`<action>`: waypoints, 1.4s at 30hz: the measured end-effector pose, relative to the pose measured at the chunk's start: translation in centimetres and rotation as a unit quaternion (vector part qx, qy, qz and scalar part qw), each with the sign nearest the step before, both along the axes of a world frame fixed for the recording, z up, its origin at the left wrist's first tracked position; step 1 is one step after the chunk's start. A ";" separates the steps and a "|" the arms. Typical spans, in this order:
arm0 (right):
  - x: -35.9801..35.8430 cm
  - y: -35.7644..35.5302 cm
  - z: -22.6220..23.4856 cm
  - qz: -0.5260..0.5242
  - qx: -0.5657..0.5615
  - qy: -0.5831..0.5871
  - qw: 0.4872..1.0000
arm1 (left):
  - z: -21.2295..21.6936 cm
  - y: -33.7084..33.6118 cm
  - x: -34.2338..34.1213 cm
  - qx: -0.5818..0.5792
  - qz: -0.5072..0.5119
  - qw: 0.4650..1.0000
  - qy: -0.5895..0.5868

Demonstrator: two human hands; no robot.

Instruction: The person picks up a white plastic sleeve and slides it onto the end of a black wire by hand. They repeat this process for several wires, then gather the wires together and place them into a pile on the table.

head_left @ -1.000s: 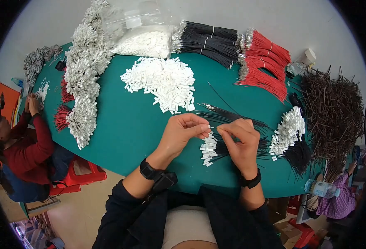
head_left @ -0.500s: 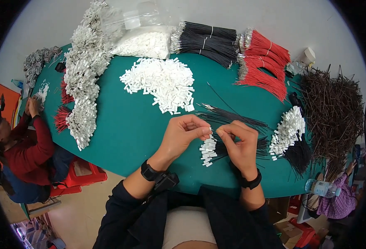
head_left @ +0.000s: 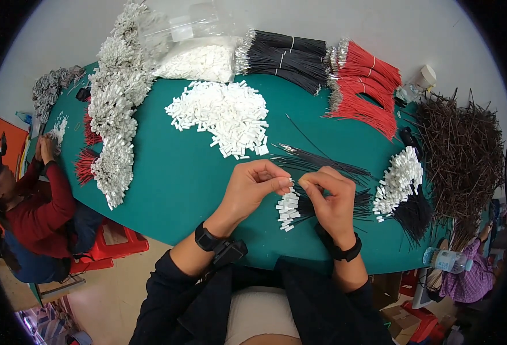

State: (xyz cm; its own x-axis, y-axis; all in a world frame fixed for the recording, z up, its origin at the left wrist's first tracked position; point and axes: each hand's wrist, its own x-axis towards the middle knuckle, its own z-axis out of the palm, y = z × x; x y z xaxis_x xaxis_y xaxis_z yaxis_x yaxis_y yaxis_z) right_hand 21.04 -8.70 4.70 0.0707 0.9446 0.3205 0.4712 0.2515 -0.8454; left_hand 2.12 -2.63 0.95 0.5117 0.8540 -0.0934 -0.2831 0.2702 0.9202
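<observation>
Left hand (head_left: 256, 185), one: thumb and forefinger clamped on a small white piece (head_left: 291, 181), held above the green counter (head_left: 173, 190). Right hand (head_left: 335, 194), one: thumb and forefinger together, just beside the piece; whether they grip anything cannot be told. White-capped black wires (head_left: 289, 211), one group: partly hidden by the right hand. Loose black wires (head_left: 325, 162), one bunch: beyond that hand. White sleeves (head_left: 224, 115), one heap: farther off, leftward.
</observation>
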 end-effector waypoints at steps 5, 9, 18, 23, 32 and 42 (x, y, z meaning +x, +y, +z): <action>0.0 0.1 -0.1 0.002 0.019 -0.026 0.999 | 0.0 -0.2 0.1 -0.004 -0.005 1.000 0.002; -0.1 0.0 -0.2 0.007 0.023 -0.028 0.999 | -0.1 -0.5 0.3 -0.006 -0.011 1.000 0.000; 0.1 0.3 0.0 -0.001 0.026 -0.060 0.998 | -0.4 0.1 0.4 -0.057 -0.017 0.998 -0.021; 1.6 0.1 1.0 -0.009 0.045 -0.099 0.994 | -0.2 0.2 0.3 -0.053 -0.002 0.999 -0.002; 4.6 0.1 0.3 0.022 -0.052 -0.252 0.966 | -1.4 0.0 1.0 0.338 0.031 0.904 0.258; 2.8 2.6 -2.9 0.011 -0.011 -0.324 0.946 | -1.7 3.7 -0.8 0.458 0.161 0.747 0.453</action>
